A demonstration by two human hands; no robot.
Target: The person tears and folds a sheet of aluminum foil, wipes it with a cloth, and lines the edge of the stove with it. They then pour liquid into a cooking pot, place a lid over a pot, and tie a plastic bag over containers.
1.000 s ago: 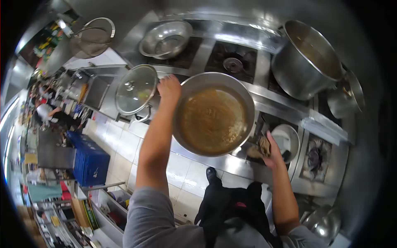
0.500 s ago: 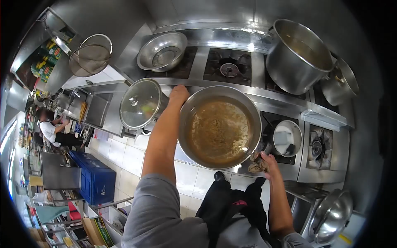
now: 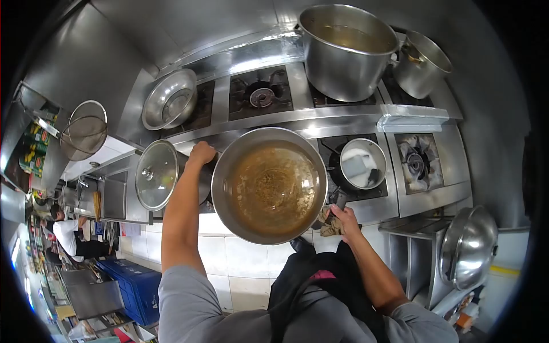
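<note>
A wide steel pot (image 3: 269, 186) with brownish liquid in it is between my hands, tilted toward me. My left hand (image 3: 202, 154) is closed at its upper left rim; the grip itself is hidden. At the pot's lower right side, my right hand (image 3: 345, 222) is closed round a brown cloth (image 3: 330, 223) pressed near the rim. Left of my left hand a glass lid (image 3: 156, 175) leans over another pot. A small pot (image 3: 363, 164) with whitish contents stands on a burner to the right, its dark handle pointing toward my right hand.
Behind are a steel bowl (image 3: 170, 99), a burner (image 3: 261, 97), a tall stockpot (image 3: 348, 52) and a smaller pot (image 3: 422, 64). A foil-edged burner (image 3: 416, 164) lies right. At far left are a sink (image 3: 115, 194), a blue bin (image 3: 134, 291) and another person (image 3: 71, 234).
The view has turned toward the right. The big pot, held between my hands, has come away from the stove toward my body, and my right hand with the cloth has moved with it.
</note>
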